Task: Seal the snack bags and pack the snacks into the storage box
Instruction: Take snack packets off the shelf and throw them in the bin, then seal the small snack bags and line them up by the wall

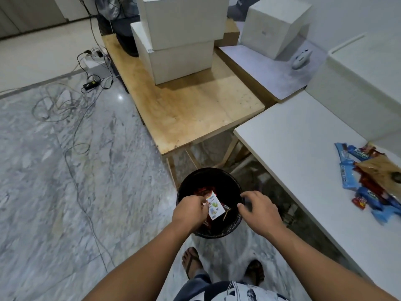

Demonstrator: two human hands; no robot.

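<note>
A grey marble floor (65,170) fills the left half of the frame, with loose cables (71,118) trailing across it from the upper left. A wooden desk (195,111) in the upper centre carries stacked white boxes (178,40). At lower centre a round black bin (210,203) stands on the floor, just off the corner of a white desk (303,148) that runs down the right side.

The snacks (373,183) are a loose heap of blue and red wrappers with a brown bag on top, lying at the right edge of the frame on the white desk. A large white storage box (358,83) sits on that desk at upper right, behind the heap.

Both hands hang over the bin, well apart from the snack heap. The left hand (191,211) pinches a small white and red packet (213,206) above the bin's opening. The right hand (260,211) has its fingers spread and loosely bent over the bin's right rim, holding nothing.
</note>
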